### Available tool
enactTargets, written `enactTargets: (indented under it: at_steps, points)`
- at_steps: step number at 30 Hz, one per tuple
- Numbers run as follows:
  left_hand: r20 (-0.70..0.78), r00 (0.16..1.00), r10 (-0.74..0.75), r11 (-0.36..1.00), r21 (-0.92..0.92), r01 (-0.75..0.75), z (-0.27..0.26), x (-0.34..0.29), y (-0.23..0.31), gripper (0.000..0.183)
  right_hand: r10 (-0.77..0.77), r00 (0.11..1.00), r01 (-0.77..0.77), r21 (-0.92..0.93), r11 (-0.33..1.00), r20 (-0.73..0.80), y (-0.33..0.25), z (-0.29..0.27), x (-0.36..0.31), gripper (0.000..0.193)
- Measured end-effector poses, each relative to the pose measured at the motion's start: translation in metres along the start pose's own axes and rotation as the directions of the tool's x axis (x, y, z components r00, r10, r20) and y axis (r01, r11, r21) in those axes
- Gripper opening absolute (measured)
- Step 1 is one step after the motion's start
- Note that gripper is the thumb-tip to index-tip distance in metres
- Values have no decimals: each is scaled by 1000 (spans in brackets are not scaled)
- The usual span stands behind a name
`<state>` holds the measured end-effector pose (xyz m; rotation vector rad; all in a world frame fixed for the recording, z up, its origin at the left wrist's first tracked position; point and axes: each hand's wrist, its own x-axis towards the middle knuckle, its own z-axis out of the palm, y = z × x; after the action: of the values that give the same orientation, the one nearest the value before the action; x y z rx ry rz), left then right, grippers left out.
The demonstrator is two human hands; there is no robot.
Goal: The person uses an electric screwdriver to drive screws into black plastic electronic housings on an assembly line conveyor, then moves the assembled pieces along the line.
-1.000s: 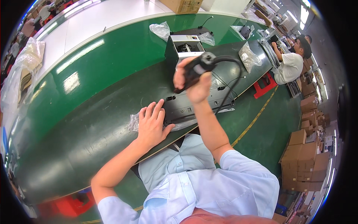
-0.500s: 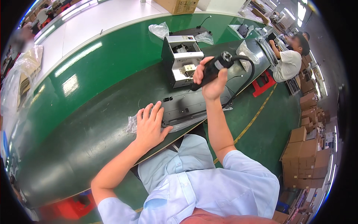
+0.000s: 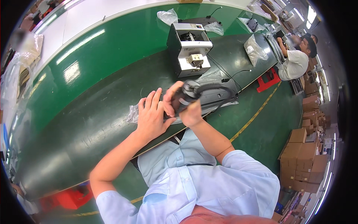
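My right hand (image 3: 191,114) is wrapped round a black corded electric screwdriver (image 3: 188,89), slightly blurred, held low over the left part of a dark flat panel (image 3: 217,96). The screwdriver's tip is hidden behind it and the hand. My left hand (image 3: 150,116) lies flat with fingers stretched at the panel's left end, its thumb pointing toward the screwdriver. Clear plastic film (image 3: 133,114) sticks out from under the panel beside my left hand. Beyond my hands stands a silver-and-black screw feeder (image 3: 194,48).
The dark green worktop (image 3: 93,123) has a bagged batch of small parts (image 3: 255,50) toward the right. Another dark panel (image 3: 199,21) lies behind the screw feeder. A co-worker (image 3: 294,65) sits at far right near a red stool (image 3: 268,80). Cardboard boxes (image 3: 300,156) are stacked on the right.
My right hand has brought the screwdriver down and left, from above the panel to close beside my left hand. My left hand stays at the panel's left end.
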<state>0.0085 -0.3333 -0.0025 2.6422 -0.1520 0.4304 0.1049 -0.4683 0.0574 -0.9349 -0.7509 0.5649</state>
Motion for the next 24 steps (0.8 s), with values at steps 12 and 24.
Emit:
enactTargets:
  at_steps: [12, 24]
  points:
    - [3, 1000, 19, 1000, -8, -19, -1, 2, 1, 67, 44, 999, -46, 78, 996, 32, -8, -3, -10, 80]
    - [39, 999, 24, 991, 132, -29, -10, 2, 28, 72, -68, 864, 11, -116, 993, -499, -117, -119, -88, 75]
